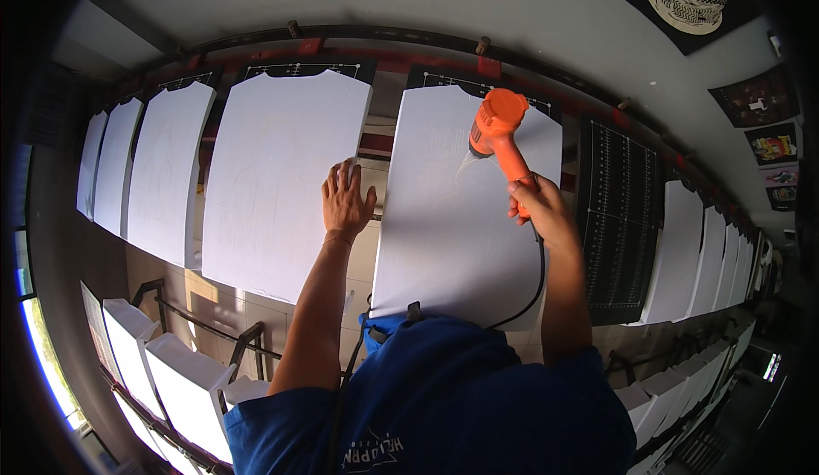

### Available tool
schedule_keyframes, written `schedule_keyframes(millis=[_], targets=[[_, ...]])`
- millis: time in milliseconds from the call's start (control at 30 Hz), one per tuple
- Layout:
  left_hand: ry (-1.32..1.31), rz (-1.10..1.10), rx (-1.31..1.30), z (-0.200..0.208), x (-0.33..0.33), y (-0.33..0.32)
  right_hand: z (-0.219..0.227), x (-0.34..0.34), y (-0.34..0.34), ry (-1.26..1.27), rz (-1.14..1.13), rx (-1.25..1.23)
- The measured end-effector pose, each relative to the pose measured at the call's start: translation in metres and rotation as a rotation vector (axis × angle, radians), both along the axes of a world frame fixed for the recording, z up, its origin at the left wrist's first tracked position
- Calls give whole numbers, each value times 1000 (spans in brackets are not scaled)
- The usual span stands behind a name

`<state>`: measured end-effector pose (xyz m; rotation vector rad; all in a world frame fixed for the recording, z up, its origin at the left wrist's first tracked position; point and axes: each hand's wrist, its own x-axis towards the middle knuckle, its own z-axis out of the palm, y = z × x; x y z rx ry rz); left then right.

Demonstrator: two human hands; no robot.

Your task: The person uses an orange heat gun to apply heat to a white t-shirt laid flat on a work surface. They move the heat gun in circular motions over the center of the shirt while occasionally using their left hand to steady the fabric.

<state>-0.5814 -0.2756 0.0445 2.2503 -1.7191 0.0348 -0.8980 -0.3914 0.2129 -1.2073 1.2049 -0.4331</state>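
Note:
My right hand [546, 210] is wrapped round the handle of an orange hair dryer [503, 125]. Its dark nozzle points left and down, over the white shirt-shaped fabric [452, 227] in front of me. Faint pale lines mark the fabric near the nozzle. A dark cord runs from the handle down toward my waist. My left hand [345, 202], fingers spread and holding nothing, is at the right edge of the neighbouring white fabric piece [273, 176]. Whether the palm presses on it, I cannot tell.
Both fabrics lie on black boards with white guide marks. To the right is a bare black board [618, 219], followed by more white-covered boards [674, 253]. Several others [171, 168] line up at left. A dark rail [384, 35] runs behind; another row [192, 381] stands lower left.

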Motion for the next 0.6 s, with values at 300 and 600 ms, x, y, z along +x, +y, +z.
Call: schedule_keyframes(millis=[300, 600], targets=[[25, -14, 7, 4, -1, -1, 2, 4, -14, -22, -67, -3], [25, -13, 15, 4, -1, -1, -16, 2, -20, -18, -95, -73]])
